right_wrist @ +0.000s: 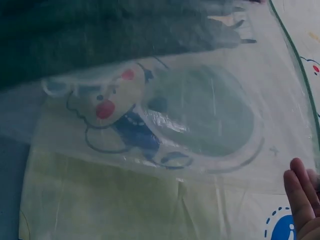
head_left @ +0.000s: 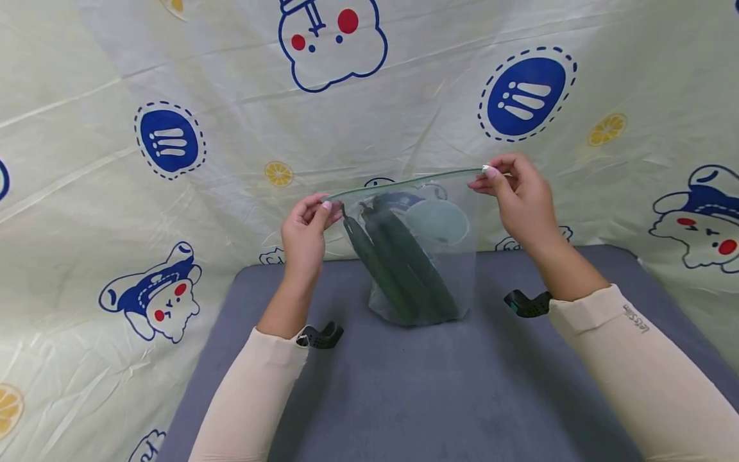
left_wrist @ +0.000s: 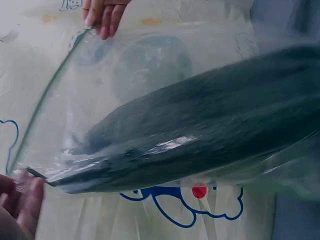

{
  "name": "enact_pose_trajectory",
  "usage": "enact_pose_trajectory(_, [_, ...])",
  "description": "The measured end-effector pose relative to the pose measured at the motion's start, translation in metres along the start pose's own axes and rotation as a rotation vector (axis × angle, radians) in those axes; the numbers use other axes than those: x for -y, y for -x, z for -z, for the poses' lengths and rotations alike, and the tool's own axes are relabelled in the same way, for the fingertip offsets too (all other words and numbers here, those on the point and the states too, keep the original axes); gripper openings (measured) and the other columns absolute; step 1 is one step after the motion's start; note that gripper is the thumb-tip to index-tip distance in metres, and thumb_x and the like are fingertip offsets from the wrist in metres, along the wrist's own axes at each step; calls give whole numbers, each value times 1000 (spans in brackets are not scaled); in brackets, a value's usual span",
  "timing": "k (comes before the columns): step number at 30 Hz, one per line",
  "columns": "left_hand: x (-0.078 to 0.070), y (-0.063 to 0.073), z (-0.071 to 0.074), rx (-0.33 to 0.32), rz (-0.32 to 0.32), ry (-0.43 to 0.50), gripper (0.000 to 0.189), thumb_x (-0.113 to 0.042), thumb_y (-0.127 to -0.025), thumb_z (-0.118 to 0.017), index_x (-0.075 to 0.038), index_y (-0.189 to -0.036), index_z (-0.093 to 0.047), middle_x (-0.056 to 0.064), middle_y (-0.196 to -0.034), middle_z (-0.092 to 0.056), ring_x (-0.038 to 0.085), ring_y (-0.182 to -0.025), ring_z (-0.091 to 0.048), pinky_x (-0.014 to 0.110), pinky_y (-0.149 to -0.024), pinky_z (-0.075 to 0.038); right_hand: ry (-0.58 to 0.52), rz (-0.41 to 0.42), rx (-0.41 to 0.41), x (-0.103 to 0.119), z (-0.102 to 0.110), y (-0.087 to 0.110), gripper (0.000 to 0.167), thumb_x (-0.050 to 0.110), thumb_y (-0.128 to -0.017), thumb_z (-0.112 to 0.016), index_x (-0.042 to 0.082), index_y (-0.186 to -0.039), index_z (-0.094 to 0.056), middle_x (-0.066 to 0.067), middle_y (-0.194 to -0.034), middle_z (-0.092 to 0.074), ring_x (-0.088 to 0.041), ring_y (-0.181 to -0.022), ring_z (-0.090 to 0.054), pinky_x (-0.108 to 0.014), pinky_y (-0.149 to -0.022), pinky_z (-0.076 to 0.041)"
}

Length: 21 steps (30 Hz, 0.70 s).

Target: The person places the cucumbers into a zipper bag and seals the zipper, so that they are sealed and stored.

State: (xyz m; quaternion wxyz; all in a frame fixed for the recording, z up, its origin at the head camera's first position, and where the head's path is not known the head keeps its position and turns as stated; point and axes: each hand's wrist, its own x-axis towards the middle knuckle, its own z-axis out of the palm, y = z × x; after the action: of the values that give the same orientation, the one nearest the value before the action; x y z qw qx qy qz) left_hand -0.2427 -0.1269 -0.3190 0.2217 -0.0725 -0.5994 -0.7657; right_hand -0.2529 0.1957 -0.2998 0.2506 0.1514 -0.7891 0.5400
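A clear zip bag [head_left: 470,269] with a green strip along its top edge hangs between both hands, its bottom at the grey table. Several long dark green cucumbers [head_left: 404,263] lean inside it, stem ends toward the upper left. My left hand [head_left: 307,224] pinches the bag's upper left corner between thumb and fingers. At the upper right corner, my right hand [head_left: 519,199] pinches the strip's end. A pale green oval [head_left: 439,221] shows on the bag's right half. In the left wrist view, the cucumbers [left_wrist: 210,115] fill the bag's lower side.
A grey table [head_left: 398,398] lies under the bag. Behind it hangs a pale sheet [head_left: 231,64] printed with cartoon figures, blue badges and orange slices. Black wrist mounts [head_left: 323,335] stick out from both sleeves.
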Motion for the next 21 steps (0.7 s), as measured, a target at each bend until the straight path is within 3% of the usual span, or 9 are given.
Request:
enact_pose_trajectory(5, [14,-12,-3,24,-171,-69,21,-4,-98,-62,8,-115,-65,7,-97,-70,16,-95,-72,36,-94,-58,-98,32,-61,-12,-12,-13,22,20,-105,-51,6,-121,-53,5,-110,-61,-4,-104,-70,-21,-102,-52])
enact_pose_trajectory(8, [23,-13,-4,15,-205,-102,22,-6,-99,-62,7,-116,-65,6,-99,-71,15,-96,-71,35,-96,-57,-154,49,-66,-20,-16,-13,20,15,-105,-51,4,-121,-54,5,-113,-58,-5,-106,-70,-22,-103,-51])
enact_pose_trajectory(11, [30,-9,0,-10,-168,-60,20,-3,-98,-62,9,-114,-64,3,-95,-70,14,-94,-71,33,-94,-58,-164,55,-38,-24,-17,-7,18,13,-104,-51,3,-120,-54,4,-111,-58,-3,-104,-70,-20,-103,-51])
enact_pose_trajectory(15, [31,3,12,-19,-83,26,13,1,-97,-61,6,-108,-65,1,-88,-70,12,-87,-74,31,-89,-60,-98,47,-6,-19,-13,9,19,17,-104,-53,5,-120,-56,6,-103,-63,-1,-98,-71,-16,-97,-52])
enact_pose_trajectory(21, [31,34,33,61,73,16,9,5,-95,-61,6,-103,-64,-3,-79,-73,10,-76,-75,27,-78,-62,-70,64,65,-17,-3,48,19,10,-103,-54,-3,-117,-57,0,-97,-67,-3,-91,-72,-12,-88,-54])
